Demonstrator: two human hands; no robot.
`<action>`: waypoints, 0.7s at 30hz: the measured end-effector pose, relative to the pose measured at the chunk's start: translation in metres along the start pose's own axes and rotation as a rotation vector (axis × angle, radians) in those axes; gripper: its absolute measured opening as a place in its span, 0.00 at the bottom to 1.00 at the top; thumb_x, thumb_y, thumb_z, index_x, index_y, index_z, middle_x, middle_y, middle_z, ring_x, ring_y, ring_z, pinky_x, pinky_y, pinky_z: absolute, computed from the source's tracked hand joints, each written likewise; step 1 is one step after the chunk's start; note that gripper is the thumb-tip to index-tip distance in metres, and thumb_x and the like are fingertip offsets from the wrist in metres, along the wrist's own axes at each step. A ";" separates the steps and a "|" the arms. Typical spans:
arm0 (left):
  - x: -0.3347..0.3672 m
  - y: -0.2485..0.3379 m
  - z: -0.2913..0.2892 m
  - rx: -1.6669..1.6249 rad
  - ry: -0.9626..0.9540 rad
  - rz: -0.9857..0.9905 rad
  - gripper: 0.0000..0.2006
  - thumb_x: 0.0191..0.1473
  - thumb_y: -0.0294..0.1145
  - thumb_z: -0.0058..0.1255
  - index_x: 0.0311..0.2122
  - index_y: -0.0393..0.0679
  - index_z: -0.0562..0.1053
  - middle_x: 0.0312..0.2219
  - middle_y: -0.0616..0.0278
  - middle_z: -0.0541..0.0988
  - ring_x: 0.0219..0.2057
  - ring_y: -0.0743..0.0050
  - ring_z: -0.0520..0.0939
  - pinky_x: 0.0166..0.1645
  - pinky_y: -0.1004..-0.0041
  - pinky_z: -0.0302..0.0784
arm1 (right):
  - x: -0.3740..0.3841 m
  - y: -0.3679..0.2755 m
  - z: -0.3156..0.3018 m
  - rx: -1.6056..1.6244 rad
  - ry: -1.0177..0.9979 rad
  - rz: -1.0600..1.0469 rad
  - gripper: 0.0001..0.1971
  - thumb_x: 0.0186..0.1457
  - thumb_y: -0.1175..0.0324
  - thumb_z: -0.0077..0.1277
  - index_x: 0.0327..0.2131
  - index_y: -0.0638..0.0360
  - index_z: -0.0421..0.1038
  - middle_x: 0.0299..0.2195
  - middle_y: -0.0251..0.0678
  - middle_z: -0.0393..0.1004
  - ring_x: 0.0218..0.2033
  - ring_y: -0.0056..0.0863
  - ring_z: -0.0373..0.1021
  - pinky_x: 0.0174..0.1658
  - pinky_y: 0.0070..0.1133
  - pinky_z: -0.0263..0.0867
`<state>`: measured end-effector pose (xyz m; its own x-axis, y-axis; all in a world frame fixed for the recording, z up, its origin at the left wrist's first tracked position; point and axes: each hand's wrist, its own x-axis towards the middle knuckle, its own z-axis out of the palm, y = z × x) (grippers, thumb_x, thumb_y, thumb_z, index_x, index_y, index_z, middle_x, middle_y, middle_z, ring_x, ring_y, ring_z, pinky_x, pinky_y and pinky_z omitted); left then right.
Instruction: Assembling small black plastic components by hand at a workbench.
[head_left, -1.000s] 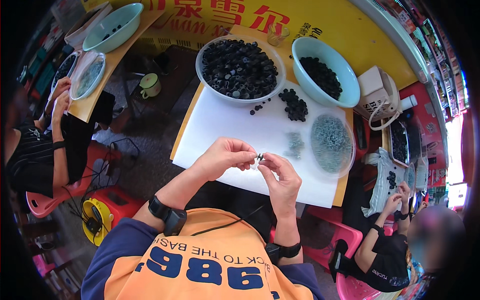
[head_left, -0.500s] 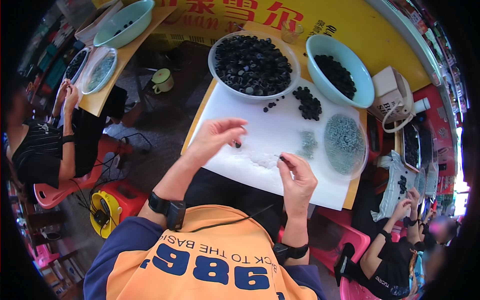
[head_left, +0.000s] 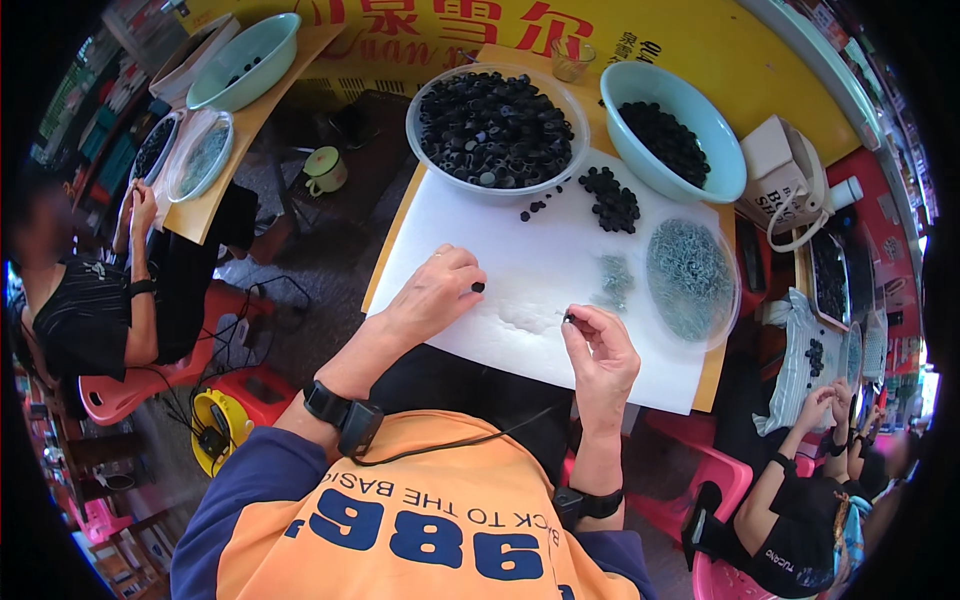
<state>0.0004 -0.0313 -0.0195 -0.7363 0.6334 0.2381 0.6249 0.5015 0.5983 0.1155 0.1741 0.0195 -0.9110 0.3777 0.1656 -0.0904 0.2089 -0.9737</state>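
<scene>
My left hand (head_left: pixel 438 292) pinches a small black round cap (head_left: pixel 478 287) at its fingertips, above the left side of the white foam sheet (head_left: pixel 450 335). To the right, my right hand (head_left: pixel 604 352) is closed, thumb against forefinger, on a small dark piece (head_left: pixel 570 318) whose exact kind I cannot make out. Between the hands the sheet's surface is worn and dented. Beyond them lie a cluster of black knobs (head_left: pixel 611 200), several loose black bits (head_left: pixel 536 208) and a small pile of silvery screws (head_left: pixel 613 281).
A clear bowl of black caps (head_left: pixel 412 120) stands at the back, with a pale blue basin (head_left: pixel 728 150) right of it. A clear tub of screws (head_left: pixel 690 280) sits at the right edge. Co-workers sit left (head_left: pixel 95 310) and right (head_left: pixel 790 530). A white bag (head_left: pixel 780 165) stands beyond.
My left hand's fingers have curled in from a looser, spread pose, with the black cap at their tips. My right hand keeps its pinch, nearly in place. The view has shifted slightly.
</scene>
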 end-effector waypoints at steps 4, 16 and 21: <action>0.013 0.033 -0.004 -0.592 -0.029 -0.205 0.10 0.47 0.20 0.58 0.38 0.38 0.76 0.36 0.62 0.77 0.34 0.73 0.79 0.39 0.77 0.76 | -0.002 0.000 -0.002 0.070 0.004 0.034 0.11 0.50 0.83 0.56 0.39 0.66 0.75 0.37 0.36 0.74 0.36 0.20 0.71 0.41 0.16 0.69; 0.020 0.048 0.003 -1.764 -0.213 -0.695 0.15 0.57 0.23 0.49 0.49 0.32 0.72 0.40 0.54 0.78 0.38 0.71 0.81 0.49 0.74 0.79 | 0.002 -0.011 0.000 -0.061 0.059 -0.047 0.10 0.46 0.81 0.60 0.35 0.65 0.75 0.33 0.36 0.76 0.30 0.20 0.72 0.36 0.17 0.69; 0.016 0.047 0.006 -1.827 -0.236 -0.650 0.12 0.56 0.24 0.53 0.46 0.34 0.73 0.39 0.55 0.78 0.40 0.70 0.82 0.49 0.74 0.80 | 0.004 -0.019 0.001 -0.246 0.045 -0.160 0.10 0.45 0.79 0.62 0.34 0.64 0.76 0.31 0.37 0.76 0.28 0.22 0.72 0.34 0.18 0.69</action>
<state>0.0195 0.0062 0.0077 -0.5652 0.7656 -0.3073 -0.7734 -0.3621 0.5203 0.1133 0.1708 0.0386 -0.8737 0.3610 0.3260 -0.1263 0.4789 -0.8687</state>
